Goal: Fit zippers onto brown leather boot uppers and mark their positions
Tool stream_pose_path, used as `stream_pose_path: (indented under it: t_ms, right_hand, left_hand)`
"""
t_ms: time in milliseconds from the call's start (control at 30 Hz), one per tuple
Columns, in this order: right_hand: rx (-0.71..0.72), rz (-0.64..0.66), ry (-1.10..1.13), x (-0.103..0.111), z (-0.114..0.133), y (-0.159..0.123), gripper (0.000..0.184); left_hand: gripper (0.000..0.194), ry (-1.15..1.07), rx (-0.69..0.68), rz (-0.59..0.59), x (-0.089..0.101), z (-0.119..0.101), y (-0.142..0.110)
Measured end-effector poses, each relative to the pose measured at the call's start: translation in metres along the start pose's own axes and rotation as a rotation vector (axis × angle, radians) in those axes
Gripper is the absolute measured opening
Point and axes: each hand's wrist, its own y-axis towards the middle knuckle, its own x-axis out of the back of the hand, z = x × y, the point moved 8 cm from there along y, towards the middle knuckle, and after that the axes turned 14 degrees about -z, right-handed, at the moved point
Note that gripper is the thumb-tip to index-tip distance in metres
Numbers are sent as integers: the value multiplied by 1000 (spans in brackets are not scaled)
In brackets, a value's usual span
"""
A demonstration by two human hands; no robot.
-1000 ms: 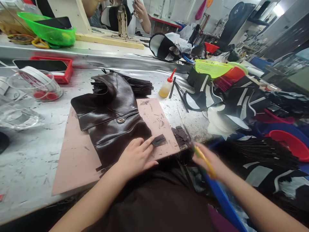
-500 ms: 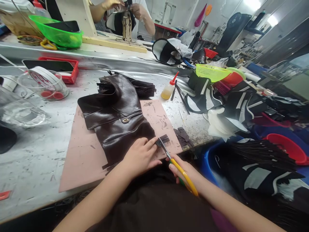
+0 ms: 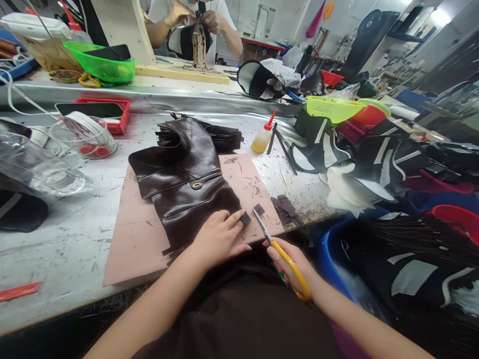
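My left hand [image 3: 220, 234] lies at the lower edge of a glossy dark brown leather boot upper [image 3: 190, 194]. Its fingers hold a dark strip [image 3: 245, 218], whose short end sticks out past the fingertips; the rest is hidden under the hand. In my right hand [image 3: 294, 259] is a pair of scissors [image 3: 287, 261] with yellow and green handles, the blades pointing away from me. By the blade tips, a small dark cut piece [image 3: 258, 209] rests apart from the strip on the pinkish board [image 3: 129, 244].
Several dark scraps [image 3: 286, 209] lie right of the board. Behind the upper are stacked dark strips [image 3: 228, 137] and a glue bottle [image 3: 262, 137]. A blue tub [image 3: 329, 254] stands at the right, a clear container [image 3: 41, 164] at the left. Across the bench, a person works at a machine [image 3: 200, 47].
The scissors have moved slightly right and back from the strip. A small piece now lies separate on the board, cut off from the strip. The view has shifted a little.
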Motion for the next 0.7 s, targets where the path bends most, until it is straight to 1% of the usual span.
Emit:
stream_pose_path:
  t_ms: [100,167,233,300,367,433,500,567,633,667,700]
  right_hand:
    - [-41,-72,-5,38,1,9,61]
    - [-54,-98,-110,67,-2,17,62]
    - [-9,-173,-360,96,-4,24,57]
    - [78,-273,-662,119,-3,27,51]
    - [115,-331,-859,133,-3,31,50]
    - [82,-390,-942,148,-6,41,52]
    - [38,-478,-1017,168,-5,59,53]
    - [49,-544,-1097,186,1,83,51]
    - [101,-563,-1136,193,9,105,44]
    - [130,-562,-1144,191,14,112,40]
    - [186,-563,-1140,184,21,117,37]
  left_hand:
    - [52,25,-10,-26,2,-1,1]
    - [50,56,-19,-42,5,-2,2]
    - [49,85,-34,-50,6,-3,3]
    - [48,105,-47,-49,6,-4,3]
    - [50,120,-47,-46,5,-4,4]
    - [53,132,-39,-32,4,-3,5]
    - [55,132,-26,19,2,-2,6]
    - [58,117,-5,106,0,-2,8]
    - [59,84,27,192,0,-1,11]
    - [57,63,49,223,0,-1,13]
    - [53,43,77,244,1,0,15]
